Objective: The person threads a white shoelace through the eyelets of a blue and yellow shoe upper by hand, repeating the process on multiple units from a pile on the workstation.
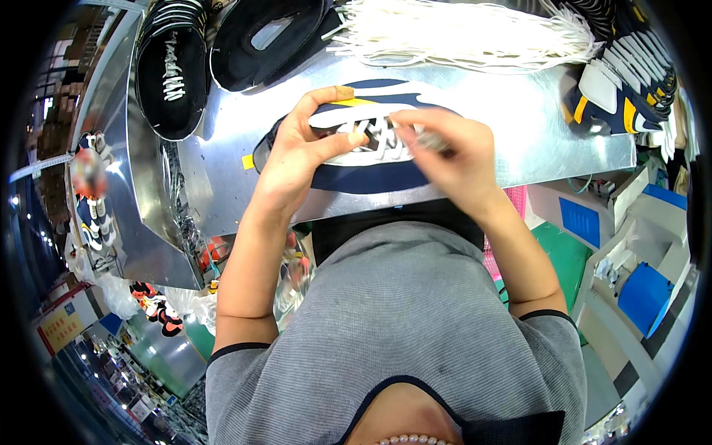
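A navy shoe upper (363, 180) with white and yellow panels lies on its side across the metal table. White lace (391, 151) crosses its eyelet opening. My left hand (295, 154) grips the upper near its left end, fingers over the far side and thumb pressed by the laced opening. Over the right part of the lacing, my right hand (466, 157) is closed in a pinch, thumb and forefinger close to the eyelets. Motion blurs it, and a greyish smear under its fingers cannot be made out.
White laces (460, 33) lie in a long bundle at the table's (526, 152) far edge. Stacked black uppers (172, 89) stand at the far left, with another black piece (267, 44) beside them. More navy uppers (619, 96) are stacked far right. Boxes (593, 211) stand below right.
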